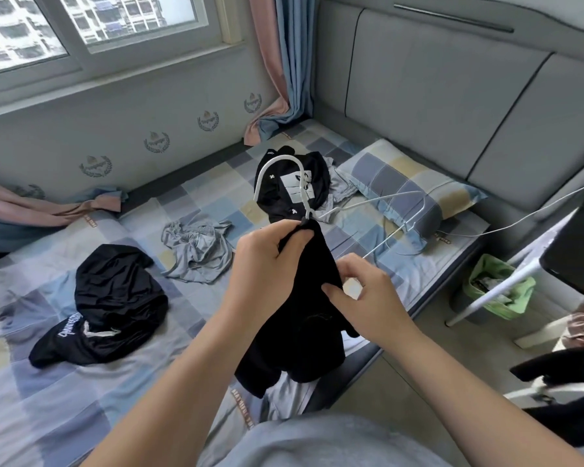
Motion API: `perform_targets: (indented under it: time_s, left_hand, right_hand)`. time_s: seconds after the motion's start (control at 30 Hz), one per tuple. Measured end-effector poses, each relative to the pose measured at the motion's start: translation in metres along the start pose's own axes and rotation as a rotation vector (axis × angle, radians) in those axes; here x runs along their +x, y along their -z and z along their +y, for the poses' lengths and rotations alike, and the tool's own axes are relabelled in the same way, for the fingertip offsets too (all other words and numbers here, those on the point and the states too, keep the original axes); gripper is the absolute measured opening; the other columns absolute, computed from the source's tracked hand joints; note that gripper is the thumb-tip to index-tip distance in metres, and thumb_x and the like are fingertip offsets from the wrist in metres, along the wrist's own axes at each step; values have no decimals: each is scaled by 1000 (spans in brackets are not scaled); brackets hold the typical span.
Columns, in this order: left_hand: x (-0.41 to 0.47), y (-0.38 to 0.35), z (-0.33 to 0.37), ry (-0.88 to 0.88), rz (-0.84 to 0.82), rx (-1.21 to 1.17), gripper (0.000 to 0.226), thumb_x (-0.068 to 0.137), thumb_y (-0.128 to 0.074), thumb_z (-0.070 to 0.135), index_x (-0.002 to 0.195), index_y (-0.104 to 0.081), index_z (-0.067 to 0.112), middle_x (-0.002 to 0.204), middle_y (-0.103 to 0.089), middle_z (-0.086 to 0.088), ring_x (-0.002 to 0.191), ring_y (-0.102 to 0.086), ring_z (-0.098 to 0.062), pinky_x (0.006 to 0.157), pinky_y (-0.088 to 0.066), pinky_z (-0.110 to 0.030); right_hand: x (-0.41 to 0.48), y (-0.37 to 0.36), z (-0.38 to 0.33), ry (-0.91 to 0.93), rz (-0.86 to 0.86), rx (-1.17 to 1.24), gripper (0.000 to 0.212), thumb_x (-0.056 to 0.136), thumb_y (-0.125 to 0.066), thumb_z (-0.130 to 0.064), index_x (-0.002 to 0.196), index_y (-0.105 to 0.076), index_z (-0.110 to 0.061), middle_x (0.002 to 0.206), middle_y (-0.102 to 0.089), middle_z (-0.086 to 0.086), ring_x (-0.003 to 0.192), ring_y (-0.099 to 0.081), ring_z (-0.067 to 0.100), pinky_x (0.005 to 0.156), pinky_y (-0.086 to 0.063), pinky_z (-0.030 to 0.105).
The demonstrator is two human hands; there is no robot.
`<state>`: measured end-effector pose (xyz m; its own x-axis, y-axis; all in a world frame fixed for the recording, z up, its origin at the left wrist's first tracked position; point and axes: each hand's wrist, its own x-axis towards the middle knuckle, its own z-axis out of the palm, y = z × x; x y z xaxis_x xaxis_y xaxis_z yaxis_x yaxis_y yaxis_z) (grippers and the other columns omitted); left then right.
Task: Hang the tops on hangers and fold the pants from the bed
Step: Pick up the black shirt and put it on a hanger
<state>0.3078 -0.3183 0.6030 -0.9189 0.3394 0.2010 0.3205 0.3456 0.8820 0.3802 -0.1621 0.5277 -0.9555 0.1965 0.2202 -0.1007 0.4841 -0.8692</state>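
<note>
- our left hand [267, 254] pinches the black top [304, 332] at the collar by the hanger [280, 158] hook, above the near edge of the bed [81, 382]
- right hand [361, 291] pinches the shoulder, so we'd tug it over the hanger end evenly

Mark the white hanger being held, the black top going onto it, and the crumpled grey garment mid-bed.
held white hanger [278, 158], head view, top of the hook's curve.
black top [300, 335], head view, loose fabric hanging at its middle.
grey garment [196, 251], head view, middle of the crumpled heap.
</note>
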Motion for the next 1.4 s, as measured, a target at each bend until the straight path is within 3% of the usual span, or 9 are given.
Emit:
perform_targets:
  time_s: [0.13,0.3,0.47,0.57,0.7,0.8,0.93,1.17,1.4]
  left_hand:
    - [-3,3,0,-15,-5,-14,13,95,-65,19,95,-78,19,82,-74,9,80,-69,-13,78,-54,-41]
    - [-3,13,-8,-3,-32,-63,14,96,-65,22,88,-76,26,67,-68,7,53,-55,-4,53,-42,-19]
    - [1,36,-15,-9,-59,-8,22,96,-66,24,89,-74,43,69,-70,20,57,-61,3,55,-42,-8]
    - [1,49,-20,-17,-143,60,25,96,-65,29,87,-73,51,74,-73,15,60,-65,-9,56,-47,-14]
    - [-1,61,-27,15,-233,125,22,95,-64,38,88,-71,58,64,-68,3,45,-50,-14,45,-39,-17]
    - [-1,67,-34,16,-259,199,25,94,-65,36,85,-70,59,69,-71,-2,52,-58,-22,49,-43,-26]
    - [-4,68,-41,18,-344,295,12,97,-63,32,94,-74,36,48,-56,15,39,-44,-5,44,-34,-11]
    - [2,36,-30,-88,-440,309,18,99,-60,29,89,-74,25,54,-59,12,44,-48,-6,49,-35,-14]
    - [17,20,-21,-200,-435,277,18,98,-63,30,85,-75,25,60,-60,19,53,-53,0,54,-38,-10]
  right_hand:
    - [-9,-1,8,-99,-218,125,22,86,-60,-23,79,-49,-41,71,-56,-16,65,-52,5,62,-45,21]
    - [-21,1,42,-271,-294,-28,11,95,-60,-30,103,-67,-34,91,-71,-12,89,-66,15,80,-53,24]
    - [-26,18,79,-267,-243,-541,23,101,-55,-39,122,-63,-32,112,-68,-9,116,-50,3,113,-4,27]
    - [-25,34,92,-194,-200,-622,26,101,-56,-35,125,-63,-28,116,-62,-15,127,-48,7,117,8,34]
    - [-16,56,99,-143,-109,-661,24,99,-62,-28,119,-70,-17,116,-70,-4,124,-56,17,118,-1,42]
    - [-9,73,93,-103,-58,-609,11,96,-66,-20,103,-74,-17,102,-73,-3,109,-62,19,115,-14,43]
    - [5,91,65,-58,-100,-438,8,96,-66,-12,90,-72,-12,85,-69,3,88,-62,24,87,-45,43]
    - [30,60,-17,191,-121,-237,16,101,-58,-13,89,-64,-4,86,-60,4,87,-58,22,83,-44,29]
    - [38,35,-47,147,-161,-109,23,105,-49,-30,87,-55,-17,70,-52,12,66,-49,27,66,-44,45]
